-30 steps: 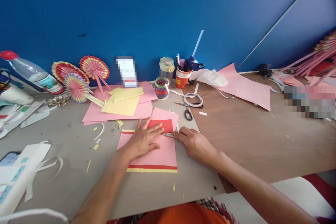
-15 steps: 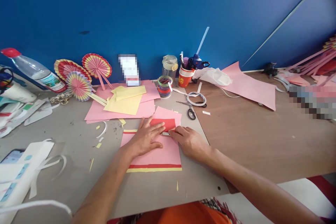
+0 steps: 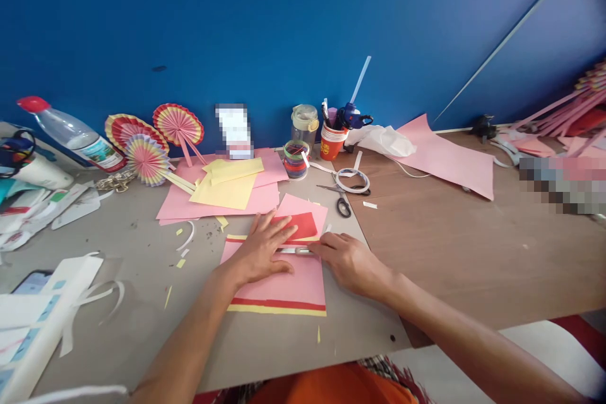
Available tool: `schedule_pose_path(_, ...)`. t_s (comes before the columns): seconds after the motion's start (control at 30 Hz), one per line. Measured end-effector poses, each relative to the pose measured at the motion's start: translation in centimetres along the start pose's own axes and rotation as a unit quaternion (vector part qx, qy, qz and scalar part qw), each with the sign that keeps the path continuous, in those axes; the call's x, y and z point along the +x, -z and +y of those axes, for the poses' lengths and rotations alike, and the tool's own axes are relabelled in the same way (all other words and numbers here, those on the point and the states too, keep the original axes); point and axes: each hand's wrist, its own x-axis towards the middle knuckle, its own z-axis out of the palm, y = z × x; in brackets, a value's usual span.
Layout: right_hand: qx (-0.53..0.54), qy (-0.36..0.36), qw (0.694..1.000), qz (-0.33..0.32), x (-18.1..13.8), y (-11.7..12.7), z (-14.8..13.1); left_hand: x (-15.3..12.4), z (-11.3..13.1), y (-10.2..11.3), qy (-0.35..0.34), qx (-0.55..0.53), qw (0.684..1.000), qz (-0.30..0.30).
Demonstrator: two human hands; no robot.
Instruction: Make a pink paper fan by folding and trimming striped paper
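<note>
My left hand (image 3: 260,246) lies flat with fingers spread, pressing on a pink paper sheet (image 3: 284,285) that has red and yellow strips along its near and far edges. A red paper piece (image 3: 303,226) sits partly under its fingertips, at the sheet's far edge. In my closed right hand (image 3: 348,262) is a slim white box cutter (image 3: 297,251), its blade pointing left beneath the red strip. The blade lies low over the pink paper; whether it touches is unclear. Another pink paper (image 3: 303,204) shows behind the red piece.
Black-handled scissors (image 3: 343,206) and a tape roll (image 3: 351,181) lie beyond my right hand. Yellow paper (image 3: 225,189) rests on pink sheets at the back. Folded paper fans (image 3: 178,126), a bottle (image 3: 78,139) and a red cup of pens (image 3: 332,144) stand along the blue wall.
The box cutter has come slightly toward me, and more of it shows. The red paper piece has tilted a little. My left hand stays almost in place, and the view has shifted slightly.
</note>
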Motion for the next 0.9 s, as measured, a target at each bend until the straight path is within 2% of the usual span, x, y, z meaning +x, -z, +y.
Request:
schedule_pose_path(0.13,0.035,-0.097,0.994,0.047,-2.6,1.8,3.2,-1.0,-0.5,0.0,0.047,-0.003,0.994,0.097)
schedule_pose_path(0.23,0.001,-0.187,0.977,0.104,-3.0,1.9,6.0,-1.8,-0.9,-0.4,0.081,0.018,0.982,0.170)
schedule_pose_path(0.33,-0.059,-0.228,0.966,0.108,-1.7,1.5,7.6,-2.1,-0.9,-1.2,0.100,0.039,0.976,0.187)
schedule_pose_path(0.43,-0.126,-0.244,0.956,0.100,0.0,1.1,7.3,-2.1,-0.5,-1.8,0.107,0.047,0.976,0.183)
schedule_pose_path(0.53,-0.115,-0.209,0.963,0.123,1.1,1.0,5.9,-1.9,-0.2,-2.1,0.100,0.054,0.976,0.186)
schedule_pose_path(0.63,-0.031,-0.142,0.982,0.124,1.9,0.8,4.4,-1.8,-0.1,-2.2,0.102,0.059,0.976,0.181)
schedule_pose_path(0.77,0.029,-0.078,0.991,0.105,3.5,0.1,3.0,-2.0,-0.2,-2.3,0.103,0.051,0.979,0.170)
schedule_pose_path(0.9,-0.006,-0.044,0.998,0.051,5.8,-0.8,2.6,-2.8,-0.4,-2.3,0.095,0.028,0.982,0.161)
